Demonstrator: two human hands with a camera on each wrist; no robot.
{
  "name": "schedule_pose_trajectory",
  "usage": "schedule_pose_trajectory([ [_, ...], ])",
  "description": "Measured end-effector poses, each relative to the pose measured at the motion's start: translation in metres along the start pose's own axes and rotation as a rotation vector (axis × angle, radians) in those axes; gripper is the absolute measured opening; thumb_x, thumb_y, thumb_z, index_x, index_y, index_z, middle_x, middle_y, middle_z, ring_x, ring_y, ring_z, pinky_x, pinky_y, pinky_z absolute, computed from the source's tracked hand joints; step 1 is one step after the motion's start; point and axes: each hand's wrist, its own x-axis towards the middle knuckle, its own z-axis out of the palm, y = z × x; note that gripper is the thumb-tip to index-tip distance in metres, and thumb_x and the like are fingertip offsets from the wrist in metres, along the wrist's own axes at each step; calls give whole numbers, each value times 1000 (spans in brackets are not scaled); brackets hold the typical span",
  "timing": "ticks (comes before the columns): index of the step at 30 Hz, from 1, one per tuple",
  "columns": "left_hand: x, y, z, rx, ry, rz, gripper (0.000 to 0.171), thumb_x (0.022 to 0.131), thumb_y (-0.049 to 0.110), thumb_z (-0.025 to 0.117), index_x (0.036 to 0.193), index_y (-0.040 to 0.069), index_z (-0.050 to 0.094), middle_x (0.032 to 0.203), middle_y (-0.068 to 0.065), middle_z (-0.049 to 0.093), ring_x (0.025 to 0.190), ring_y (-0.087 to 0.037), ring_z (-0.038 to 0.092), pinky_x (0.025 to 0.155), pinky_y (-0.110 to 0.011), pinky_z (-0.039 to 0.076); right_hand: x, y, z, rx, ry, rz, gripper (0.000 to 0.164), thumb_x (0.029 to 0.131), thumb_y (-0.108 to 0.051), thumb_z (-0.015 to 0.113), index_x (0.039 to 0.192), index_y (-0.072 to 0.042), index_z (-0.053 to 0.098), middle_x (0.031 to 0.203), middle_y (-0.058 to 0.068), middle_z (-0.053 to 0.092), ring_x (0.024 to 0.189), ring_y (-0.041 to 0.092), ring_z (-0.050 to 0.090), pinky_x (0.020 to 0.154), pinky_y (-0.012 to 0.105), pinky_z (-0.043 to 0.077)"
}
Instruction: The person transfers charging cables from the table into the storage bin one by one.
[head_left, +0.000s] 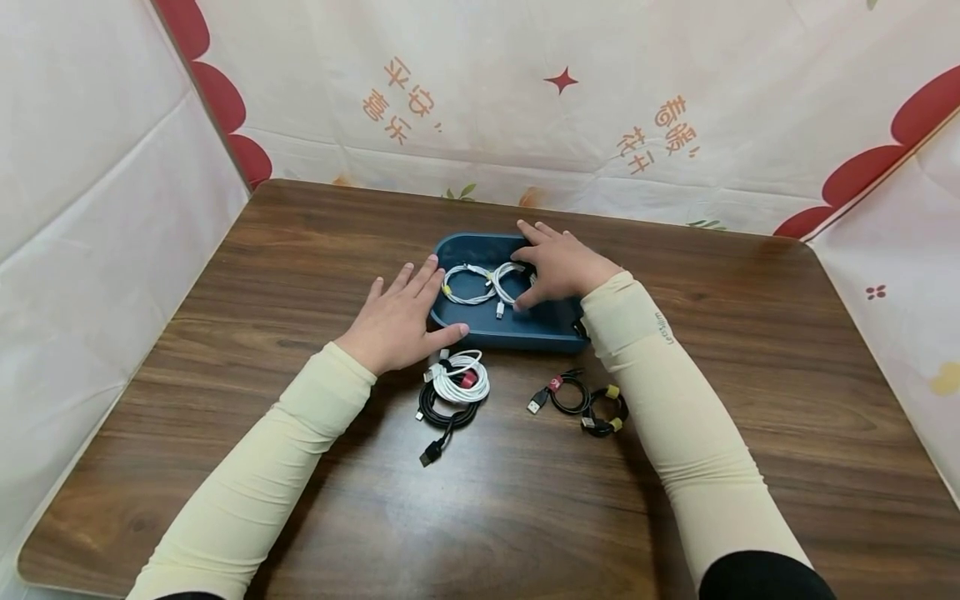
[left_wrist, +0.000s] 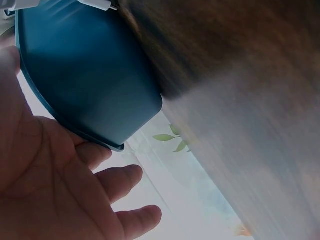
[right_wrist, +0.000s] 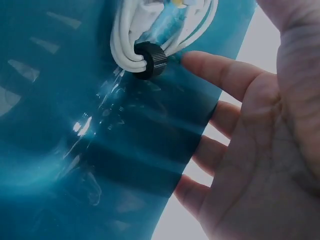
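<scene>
A blue tray [head_left: 517,340] stands on the table and holds a coiled white cable [head_left: 469,301] with a yellow tie and a second white cable [head_left: 498,285]. My left hand [head_left: 396,323] lies at the tray's left end, its fingers spread along the rim and the thumb at the front corner. My right hand [head_left: 564,265] reaches over the tray's right half, fingers extended. In the right wrist view its index fingertip is right by the second cable's black strap [right_wrist: 151,61], while the other fingers lie at the rim [right_wrist: 197,145]. Its thumb is close to that cable in the head view.
In front of the tray, a coiled white cable [head_left: 477,390] with a red strap overlaps a coiled black cable [head_left: 453,422]. Farther right are two small black cables, one red-tied [head_left: 574,409] and one yellow-tied [head_left: 602,431]. A printed curtain [head_left: 487,100] hangs behind the wooden table [head_left: 187,392].
</scene>
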Motion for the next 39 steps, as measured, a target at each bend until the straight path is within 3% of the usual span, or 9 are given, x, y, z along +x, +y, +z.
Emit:
schedule_pose_trajectory([
  [6, 2, 1, -1, -8, -4, -3, 95, 92, 77, 35, 160, 13, 19, 167, -3, 2, 151, -34, 9, 114, -63, 13, 2, 3, -5, 45, -38, -2, 83, 80, -48, 79, 147, -8, 50, 165, 15, 7, 151, 36, 2, 116, 60, 9],
  [17, 2, 3, -1, -10, -23, -13, 95, 92, 77, 36, 160, 13, 18, 166, -2, 1, 151, -33, 8, 115, -62, 12, -2, 10, -10, 131, -74, -8, 81, 86, -46, 74, 151, -10, 43, 165, 16, 8, 150, 39, 10, 114, 59, 19],
  [29, 1, 2, -1, -3, -27, -13, 96, 91, 78, 35, 160, 13, 17, 166, -2, 0, 151, -33, 8, 114, -62, 12, -27, -11, -28, 125, -8, -78, 82, 87, -47, 73, 152, -9, 41, 165, 12, 9, 151, 31, 5, 118, 55, 7],
  [39, 1, 1, -2, 3, -17, -15, 95, 92, 77, 35, 160, 13, 18, 166, -2, 1, 151, -34, 9, 115, -62, 13, -57, -36, -19, 17, 89, -215, 82, 83, -52, 76, 147, -8, 49, 163, 17, 18, 150, 38, 8, 115, 61, 15],
])
